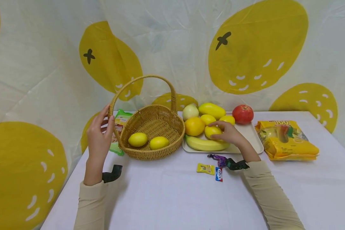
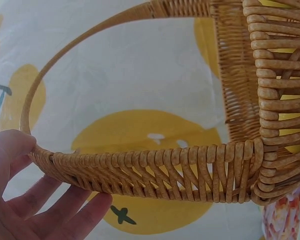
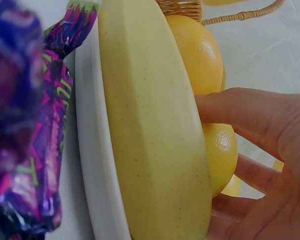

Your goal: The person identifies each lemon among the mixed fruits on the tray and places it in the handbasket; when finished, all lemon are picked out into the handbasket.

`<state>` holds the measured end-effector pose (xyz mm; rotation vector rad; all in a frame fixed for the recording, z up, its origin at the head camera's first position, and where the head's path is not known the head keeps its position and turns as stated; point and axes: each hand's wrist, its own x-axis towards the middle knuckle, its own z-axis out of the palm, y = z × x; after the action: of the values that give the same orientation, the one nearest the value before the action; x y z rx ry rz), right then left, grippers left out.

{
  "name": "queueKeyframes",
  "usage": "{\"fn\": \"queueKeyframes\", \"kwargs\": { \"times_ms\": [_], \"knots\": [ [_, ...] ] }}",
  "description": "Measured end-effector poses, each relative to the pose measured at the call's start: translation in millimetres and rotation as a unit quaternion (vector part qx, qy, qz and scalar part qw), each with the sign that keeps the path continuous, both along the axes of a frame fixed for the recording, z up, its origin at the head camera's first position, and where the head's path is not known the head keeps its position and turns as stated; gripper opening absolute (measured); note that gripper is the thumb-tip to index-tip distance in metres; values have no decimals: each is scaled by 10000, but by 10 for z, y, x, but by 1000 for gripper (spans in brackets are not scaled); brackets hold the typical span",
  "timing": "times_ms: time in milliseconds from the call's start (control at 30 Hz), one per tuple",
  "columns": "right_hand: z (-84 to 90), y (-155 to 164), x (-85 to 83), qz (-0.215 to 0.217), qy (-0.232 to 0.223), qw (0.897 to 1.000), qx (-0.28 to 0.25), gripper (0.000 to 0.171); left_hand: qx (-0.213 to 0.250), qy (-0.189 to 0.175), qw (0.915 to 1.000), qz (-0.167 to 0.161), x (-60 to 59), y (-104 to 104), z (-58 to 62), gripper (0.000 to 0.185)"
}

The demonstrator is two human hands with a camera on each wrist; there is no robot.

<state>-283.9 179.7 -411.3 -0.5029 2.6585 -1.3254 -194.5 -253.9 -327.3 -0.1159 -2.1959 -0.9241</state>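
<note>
My left hand (image 1: 108,114) is at the left side of a wicker basket (image 1: 172,150). Its thumb lies on the rim (image 2: 140,165) where the handle meets it, and the straight fingers (image 2: 65,210) sit under the rim. Two lemons (image 1: 137,139) (image 1: 159,142) lie inside the basket. My right hand (image 1: 218,129) grips a lemon (image 1: 210,131) on the white tray (image 1: 251,137), thumb on one side and fingers on the other. In the right wrist view that lemon (image 3: 217,155) sits behind a banana (image 3: 150,125).
The tray also holds a banana (image 1: 204,144), an orange (image 1: 194,126), a mango (image 1: 211,110), an onion (image 1: 190,111), more lemons and a red apple (image 1: 242,114). Wrapped sweets (image 1: 205,168) lie in front, a yellow snack bag (image 1: 287,140) to the right, a green packet (image 1: 119,127) behind the basket.
</note>
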Motion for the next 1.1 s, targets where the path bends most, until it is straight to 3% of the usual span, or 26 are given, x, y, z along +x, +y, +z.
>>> {"fn": "queueKeyframes", "kwargs": {
  "times_ms": [267, 533, 800, 1100],
  "knots": [
    [62, 6, 14, -196, -143, 9997, 26, 45, 2, -22, 10000, -27, 7, 4, -2, 44],
    [260, -49, 73, -209, 121, 9994, -232, 46, 45, -14, 10000, -64, -5, -3, 1, 44],
    [445, -336, 232, 149, 647, 9955, -672, 44, 34, -31, 10000, -8, -6, -27, 21, 44],
    [427, -812, 345, 829, 1167, 9831, -1137, 45, 36, -48, 10000, -22, -17, -23, 6, 43]
  ]
}}
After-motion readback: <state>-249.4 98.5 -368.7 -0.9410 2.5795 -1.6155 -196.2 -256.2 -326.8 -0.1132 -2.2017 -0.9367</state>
